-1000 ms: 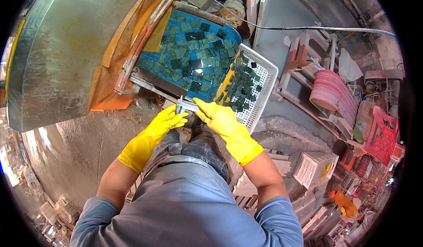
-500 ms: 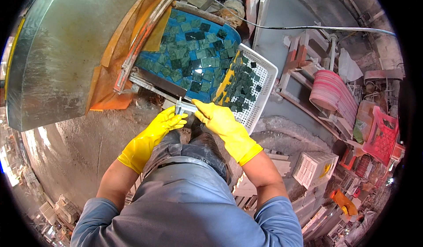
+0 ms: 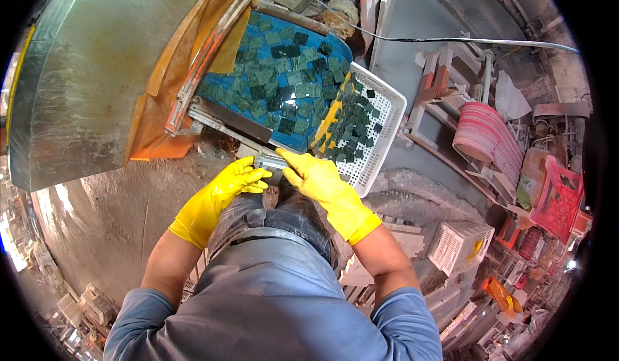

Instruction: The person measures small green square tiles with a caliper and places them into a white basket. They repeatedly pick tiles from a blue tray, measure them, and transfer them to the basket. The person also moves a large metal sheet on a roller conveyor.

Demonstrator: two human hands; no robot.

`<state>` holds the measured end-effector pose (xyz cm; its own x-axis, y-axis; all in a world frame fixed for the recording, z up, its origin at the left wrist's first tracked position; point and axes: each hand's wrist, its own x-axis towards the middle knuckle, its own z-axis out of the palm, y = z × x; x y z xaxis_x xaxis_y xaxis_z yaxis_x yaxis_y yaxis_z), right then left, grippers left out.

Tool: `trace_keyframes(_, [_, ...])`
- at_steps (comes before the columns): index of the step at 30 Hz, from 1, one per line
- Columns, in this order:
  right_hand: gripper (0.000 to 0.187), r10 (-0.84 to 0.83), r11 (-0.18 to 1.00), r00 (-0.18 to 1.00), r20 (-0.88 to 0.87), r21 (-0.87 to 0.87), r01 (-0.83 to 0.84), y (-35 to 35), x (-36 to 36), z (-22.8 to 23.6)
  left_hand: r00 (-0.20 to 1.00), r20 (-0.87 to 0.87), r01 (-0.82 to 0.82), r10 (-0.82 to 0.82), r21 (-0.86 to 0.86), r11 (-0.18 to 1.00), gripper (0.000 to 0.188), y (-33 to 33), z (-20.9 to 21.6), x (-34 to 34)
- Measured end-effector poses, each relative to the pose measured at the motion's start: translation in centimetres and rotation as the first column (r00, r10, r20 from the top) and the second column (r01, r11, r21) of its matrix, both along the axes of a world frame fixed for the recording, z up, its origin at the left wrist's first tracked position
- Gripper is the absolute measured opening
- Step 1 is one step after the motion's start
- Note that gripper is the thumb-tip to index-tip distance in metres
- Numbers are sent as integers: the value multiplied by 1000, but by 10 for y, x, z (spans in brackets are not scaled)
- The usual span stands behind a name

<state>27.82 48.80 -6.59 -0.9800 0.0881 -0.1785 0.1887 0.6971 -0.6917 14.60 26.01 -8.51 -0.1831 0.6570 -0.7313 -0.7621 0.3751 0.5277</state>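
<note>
My two hands, in yellow rubber gloves, meet low in front of my body. My right hand (image 3: 319, 177) is closed around a metal caliper (image 3: 271, 161), which points left from its thumb and fingers. At the caliper's left end is my left hand (image 3: 229, 184), its fingers bent and drawn together; whatever they pinch there is hidden or too small to make out. Just beyond my hands lies a blue water-filled tray (image 3: 298, 143) holding many dark green square stone tiles (image 3: 258, 77). A white perforated basket (image 3: 394, 106) adjoins its right side, with smaller green stone pieces (image 3: 351, 129) inside.
An orange sheet (image 3: 158, 129) and a rusty metal frame (image 3: 206, 58) border the tray's left side, beside a large metal housing (image 3: 97, 71). A cable (image 3: 451, 40) crosses the far right. Further right are a pink-striped bundle (image 3: 483, 135), a red basket (image 3: 558, 196) and a white crate (image 3: 459, 248).
The caliper has tilted and its upright jaws no longer show clearly above my left fingers. Both hands have shifted slightly left; the tray and basket have stayed put.
</note>
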Motion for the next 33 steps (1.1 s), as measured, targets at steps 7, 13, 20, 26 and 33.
trace_keyframes(7, [48, -158, 987, 987, 25, -33, 159, -12, 12, -9, 999, -44, 0, 5, 107, 994, 66, 3, -2, 5])
trace_keyframes(13, [48, -31, 999, 996, 86, -22, 33, 5, 14, 2, 999, 8, -32, 32, 152, 988, 88, 6, -6, 11])
trace_keyframes(20, [45, 7, 997, 999, 43, 79, -11, 9, 15, -1, 999, 19, -52, 49, 206, 977, 94, 9, -5, 8])
trace_keyframes(26, [44, 30, 994, 989, 145, 103, -45, 10, 7, 6, 999, -12, -28, 31, 205, 978, 97, 11, -3, 4])
trace_keyframes(33, [42, 10, 994, 995, 94, 107, -20, 11, 7, 1, 1000, -21, -8, 13, 201, 980, 99, 12, -3, 2])
